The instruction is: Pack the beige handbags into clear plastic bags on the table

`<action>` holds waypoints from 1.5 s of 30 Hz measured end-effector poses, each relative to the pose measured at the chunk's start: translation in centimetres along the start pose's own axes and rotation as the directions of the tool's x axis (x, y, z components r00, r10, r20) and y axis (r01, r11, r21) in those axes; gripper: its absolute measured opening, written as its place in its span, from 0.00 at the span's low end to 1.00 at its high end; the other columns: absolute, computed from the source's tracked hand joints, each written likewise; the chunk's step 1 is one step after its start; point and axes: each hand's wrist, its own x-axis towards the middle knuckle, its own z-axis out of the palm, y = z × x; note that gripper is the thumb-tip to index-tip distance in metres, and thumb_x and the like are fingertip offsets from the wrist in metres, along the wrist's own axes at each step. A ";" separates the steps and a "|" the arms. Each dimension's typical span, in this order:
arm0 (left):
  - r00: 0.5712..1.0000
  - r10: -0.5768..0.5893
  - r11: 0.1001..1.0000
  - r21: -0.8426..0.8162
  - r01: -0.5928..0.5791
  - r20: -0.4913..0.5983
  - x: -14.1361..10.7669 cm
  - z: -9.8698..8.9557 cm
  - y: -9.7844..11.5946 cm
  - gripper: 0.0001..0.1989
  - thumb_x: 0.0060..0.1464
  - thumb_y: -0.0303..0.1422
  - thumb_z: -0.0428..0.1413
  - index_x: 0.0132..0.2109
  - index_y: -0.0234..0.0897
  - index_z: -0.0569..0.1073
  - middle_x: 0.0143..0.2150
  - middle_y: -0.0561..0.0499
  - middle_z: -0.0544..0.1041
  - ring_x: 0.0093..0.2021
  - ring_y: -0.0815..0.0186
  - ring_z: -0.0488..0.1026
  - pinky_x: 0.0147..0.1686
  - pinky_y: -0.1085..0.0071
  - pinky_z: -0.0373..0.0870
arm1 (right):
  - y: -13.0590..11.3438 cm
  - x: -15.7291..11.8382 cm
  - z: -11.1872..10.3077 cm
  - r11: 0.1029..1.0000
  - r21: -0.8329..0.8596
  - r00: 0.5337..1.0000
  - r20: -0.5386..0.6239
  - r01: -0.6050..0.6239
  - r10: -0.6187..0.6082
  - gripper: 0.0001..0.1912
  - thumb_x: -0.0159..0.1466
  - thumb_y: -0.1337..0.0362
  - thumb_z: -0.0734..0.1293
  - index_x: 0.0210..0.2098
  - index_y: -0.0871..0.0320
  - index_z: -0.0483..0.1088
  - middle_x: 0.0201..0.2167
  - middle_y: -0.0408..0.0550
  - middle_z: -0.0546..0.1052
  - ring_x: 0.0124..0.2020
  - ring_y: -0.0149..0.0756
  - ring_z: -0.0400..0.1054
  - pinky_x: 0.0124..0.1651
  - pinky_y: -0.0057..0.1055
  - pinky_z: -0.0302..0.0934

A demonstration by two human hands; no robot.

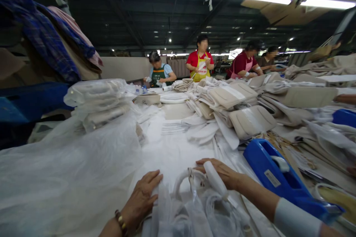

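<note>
In front of me, at the bottom centre, lies a bundle in clear plastic [191,211] with white looped, handle-like parts and a white wrapped tube [214,178] sticking up. My left hand [143,196], wearing a beaded bracelet, rests along the bundle's left side with its fingers stretched out. On the far right side of the bundle, my right hand [221,173] reaches over with extended fingers, partly hidden behind the tube and loop. Neither hand visibly grips anything. White sheeting [178,152] lies beneath and beyond the bundle.
A blue tape dispenser [289,181] stands right of my right forearm, near a tape roll [338,202]. Beige folded covers [253,121] pile up at the right. Plastic-wrapped packs [97,92] and clear film [72,170] lie left. Several people work across the table.
</note>
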 end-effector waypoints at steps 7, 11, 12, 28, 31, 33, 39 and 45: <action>1.000 0.026 0.992 0.124 -0.026 -0.002 1.2 0.3 -0.2 0.24 0.49 0.37 0.56 0.54 0.43 0.68 0.60 0.44 0.64 0.59 0.51 0.60 0.57 0.54 0.59 | 0.9 1.2 0.0 0.992 0.046 0.973 0.190 0.121 -0.127 0.28 0.60 0.53 0.65 0.58 0.54 0.61 0.60 0.60 0.59 0.61 0.49 0.51 0.60 0.48 0.48; 0.999 0.051 0.963 0.264 -0.053 0.012 2.5 -0.4 1.0 0.20 0.55 0.38 0.50 0.54 0.41 0.68 0.58 0.43 0.66 0.58 0.52 0.62 0.54 0.54 0.63 | 1.8 2.0 0.3 0.992 0.089 0.983 0.153 0.089 -0.102 0.24 0.66 0.57 0.57 0.59 0.58 0.59 0.60 0.60 0.59 0.62 0.44 0.49 0.62 0.44 0.46; 0.998 0.065 0.952 0.300 -0.066 0.013 2.8 -0.5 1.3 0.18 0.57 0.37 0.48 0.53 0.40 0.69 0.57 0.43 0.67 0.57 0.52 0.63 0.53 0.55 0.64 | 2.0 2.2 0.4 0.992 0.102 0.988 0.128 0.072 -0.084 0.24 0.66 0.57 0.57 0.58 0.59 0.60 0.60 0.60 0.60 0.62 0.43 0.50 0.62 0.43 0.47; 0.992 -0.030 0.846 0.531 -0.041 0.124 5.9 -2.9 3.9 0.14 0.61 0.33 0.41 0.35 0.35 0.68 0.32 0.45 0.75 0.35 0.60 0.73 0.34 0.68 0.65 | -1.0 4.0 -0.9 0.998 -0.048 0.996 0.087 0.039 -0.035 0.09 0.58 0.74 0.58 0.36 0.62 0.68 0.33 0.52 0.73 0.33 0.38 0.66 0.37 0.33 0.59; 0.981 -0.020 0.844 0.529 -0.087 0.192 5.8 -3.2 4.0 0.10 0.55 0.22 0.44 0.39 0.35 0.68 0.34 0.46 0.75 0.36 0.60 0.74 0.33 0.70 0.64 | -0.8 3.5 -1.6 0.998 -0.022 0.989 0.138 0.060 -0.057 0.04 0.56 0.71 0.62 0.32 0.60 0.67 0.28 0.48 0.72 0.29 0.36 0.64 0.36 0.32 0.57; 0.974 -0.019 0.848 0.520 -0.104 0.225 5.8 -3.4 3.9 0.14 0.52 0.18 0.44 0.41 0.36 0.67 0.35 0.47 0.75 0.36 0.61 0.74 0.32 0.70 0.64 | -0.3 3.1 -1.6 0.999 0.015 0.987 0.158 0.037 -0.039 0.02 0.54 0.70 0.64 0.29 0.59 0.68 0.26 0.47 0.72 0.28 0.35 0.64 0.36 0.31 0.56; 0.970 -0.039 0.894 0.443 -0.075 0.241 6.3 -4.2 4.4 0.12 0.60 0.36 0.43 0.36 0.38 0.69 0.35 0.48 0.76 0.37 0.61 0.74 0.34 0.69 0.63 | 1.7 3.7 -0.4 0.950 0.152 0.961 0.089 -0.274 0.263 0.03 0.56 0.68 0.66 0.25 0.58 0.71 0.27 0.43 0.73 0.28 0.30 0.66 0.30 0.24 0.54; 0.981 -0.018 0.953 0.301 -0.042 0.192 7.1 -4.9 6.7 0.15 0.57 0.44 0.47 0.37 0.40 0.72 0.36 0.53 0.77 0.36 0.66 0.73 0.34 0.73 0.62 | 1.6 5.6 -0.5 0.842 0.274 0.885 0.108 -0.464 0.453 0.16 0.40 0.66 0.76 0.16 0.59 0.63 0.15 0.34 0.63 0.21 0.26 0.58 0.23 0.22 0.47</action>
